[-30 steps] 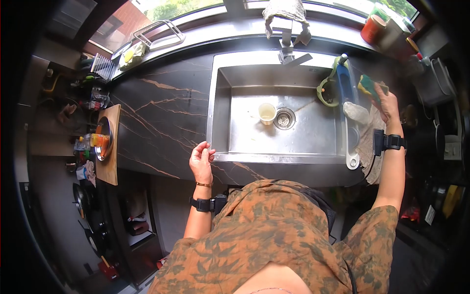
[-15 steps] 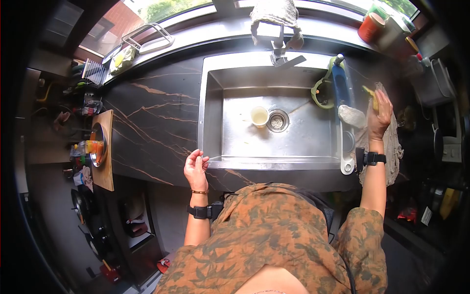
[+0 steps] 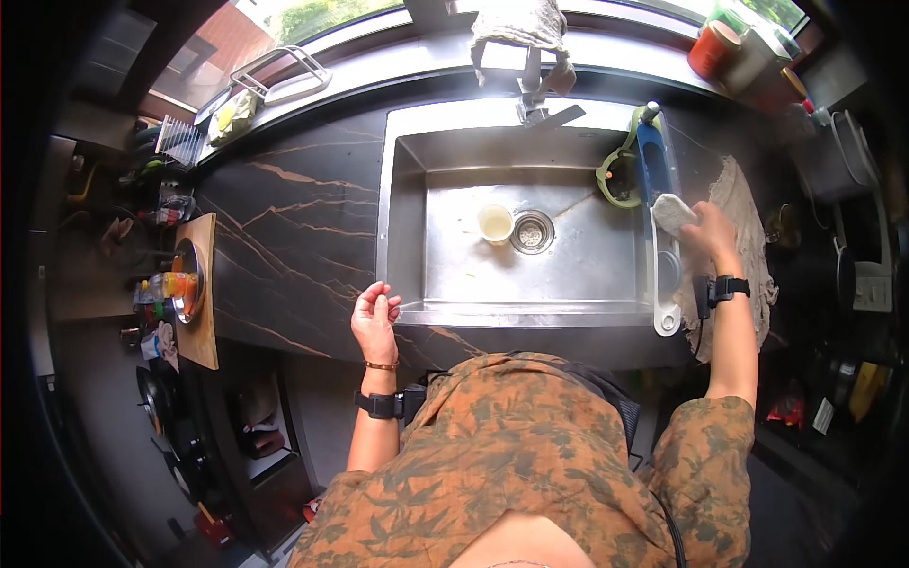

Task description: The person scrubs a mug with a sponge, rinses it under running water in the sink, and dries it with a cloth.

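Observation:
At the right rim of the sink, my right hand [image 3: 712, 235] has its fingers closed on the near end of a pale, whitish sponge [image 3: 673, 215]. The sponge lies over a narrow caddy [image 3: 668, 293] along that rim. Beneath and beside the hand, a crumpled beige cloth [image 3: 743, 208] covers part of the counter. By the sink's front left corner, my left hand [image 3: 376, 317] is loosely curled, palm up, with nothing seen in it. A pale cup [image 3: 494, 224] stands in the steel sink [image 3: 464, 284], left of the drain [image 3: 532, 232].
A green-rimmed strainer [image 3: 620, 180] hangs inside the sink's right wall beside a blue container [image 3: 652, 156]. The faucet [image 3: 533, 99] has a cloth draped over it. A wooden board [image 3: 204, 322] with a pan stands left. An orange-red container [image 3: 713, 49] sits by the window.
My right hand has moved left and nearer, off the beige cloth, onto the whitish sponge. The yellow piece seen at its fingers is no longer visible. My left hand stays about where it was.

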A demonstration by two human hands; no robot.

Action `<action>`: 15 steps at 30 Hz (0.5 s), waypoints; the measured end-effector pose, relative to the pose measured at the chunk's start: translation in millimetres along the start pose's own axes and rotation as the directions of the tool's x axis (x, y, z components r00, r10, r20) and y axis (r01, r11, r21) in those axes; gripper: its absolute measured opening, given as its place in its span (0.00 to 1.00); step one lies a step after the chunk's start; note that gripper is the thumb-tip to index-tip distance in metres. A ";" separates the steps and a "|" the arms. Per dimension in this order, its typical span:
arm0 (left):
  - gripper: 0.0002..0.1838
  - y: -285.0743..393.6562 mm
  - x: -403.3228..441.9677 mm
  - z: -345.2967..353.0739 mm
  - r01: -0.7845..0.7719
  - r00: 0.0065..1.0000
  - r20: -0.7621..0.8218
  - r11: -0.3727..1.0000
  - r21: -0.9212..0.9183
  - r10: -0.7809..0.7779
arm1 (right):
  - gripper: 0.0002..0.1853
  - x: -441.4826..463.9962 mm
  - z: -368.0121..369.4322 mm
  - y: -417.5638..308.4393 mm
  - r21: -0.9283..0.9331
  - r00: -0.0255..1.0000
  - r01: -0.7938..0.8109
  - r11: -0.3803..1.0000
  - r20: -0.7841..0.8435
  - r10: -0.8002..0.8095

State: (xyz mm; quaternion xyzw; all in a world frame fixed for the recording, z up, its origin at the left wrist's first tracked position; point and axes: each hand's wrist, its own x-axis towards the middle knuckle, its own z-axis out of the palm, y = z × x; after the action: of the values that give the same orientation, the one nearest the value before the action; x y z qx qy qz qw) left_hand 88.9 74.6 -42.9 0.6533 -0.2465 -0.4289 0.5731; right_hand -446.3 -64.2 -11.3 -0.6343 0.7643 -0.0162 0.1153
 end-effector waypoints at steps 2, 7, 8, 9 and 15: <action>0.10 -5.7 0.1 -4.6 0.011 1.000 -0.005 1.000 -0.002 -0.011 | 0.20 2.5 -12.5 -8.9 0.032 0.993 -0.118 0.992 -0.019 0.119; 0.10 -7.3 -1.3 -1.6 0.026 1.000 0.008 1.000 0.001 -0.026 | 0.22 24.1 -1.7 -17.1 0.140 0.963 -0.089 0.986 -0.239 0.120; 0.10 -4.5 -1.7 1.3 0.028 1.000 0.004 1.000 -0.001 -0.028 | 0.22 28.7 1.4 -21.0 0.154 0.960 -0.104 0.983 -0.241 0.139; 0.10 -2.7 -0.9 2.4 0.015 1.000 0.012 1.000 -0.006 -0.015 | 0.22 35.3 8.4 -25.3 0.170 0.958 -0.117 0.979 -0.242 0.156; 0.10 2.4 -1.6 -0.3 -0.016 1.000 0.000 1.000 -0.021 0.016 | 0.22 66.9 57.5 -25.8 0.233 0.977 -0.058 0.971 -0.188 0.103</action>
State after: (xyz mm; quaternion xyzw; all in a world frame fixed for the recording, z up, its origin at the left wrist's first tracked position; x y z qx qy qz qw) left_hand 88.7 75.5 -40.2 0.6452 -0.2471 -0.4269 0.5834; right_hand -421.4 -127.4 -73.2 -0.5807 0.7903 -0.1616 0.1104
